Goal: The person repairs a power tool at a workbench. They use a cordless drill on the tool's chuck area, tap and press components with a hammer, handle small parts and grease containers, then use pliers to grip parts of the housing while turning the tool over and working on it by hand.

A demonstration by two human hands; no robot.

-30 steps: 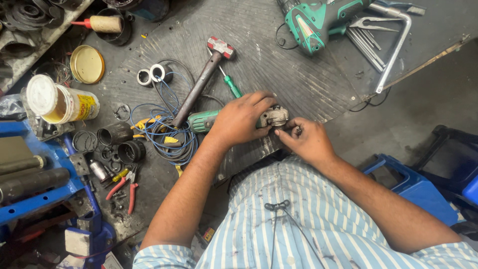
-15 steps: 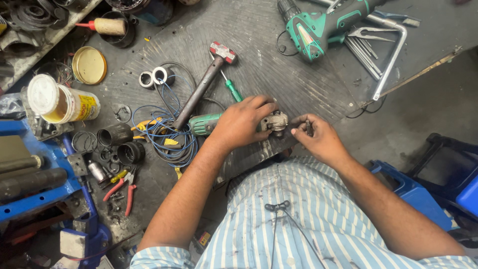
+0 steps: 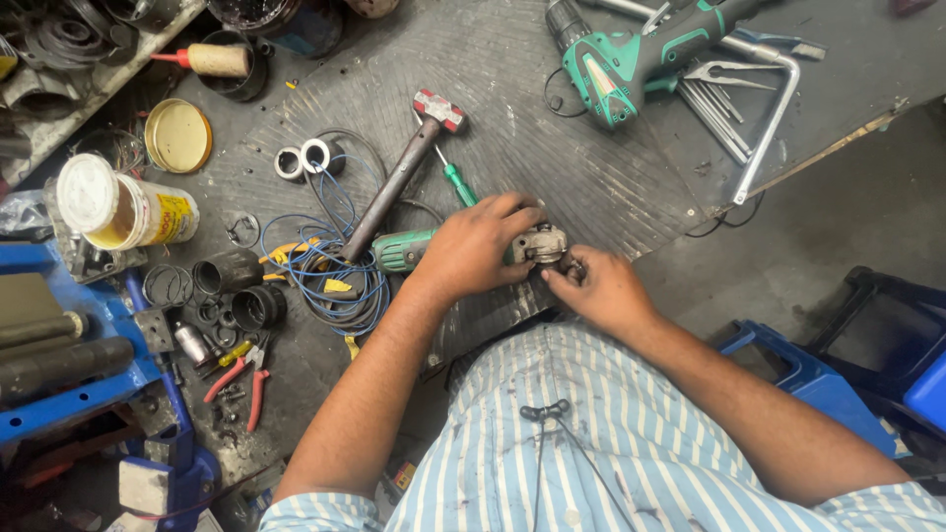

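- While lying on the grooved grey floor mat, the green angle grinder is clamped at its body by the left hand.
- Right hand has its fingers pinched at the metal head.
- Just beside the grinder: a hammer, blue wire coil and green screwdriver.

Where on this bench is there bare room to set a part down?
Bare mat lies between the hammer and the green drill, above the left hand. The grey floor right of the right hand is free. Left, around the blue wire coil, is crowded.
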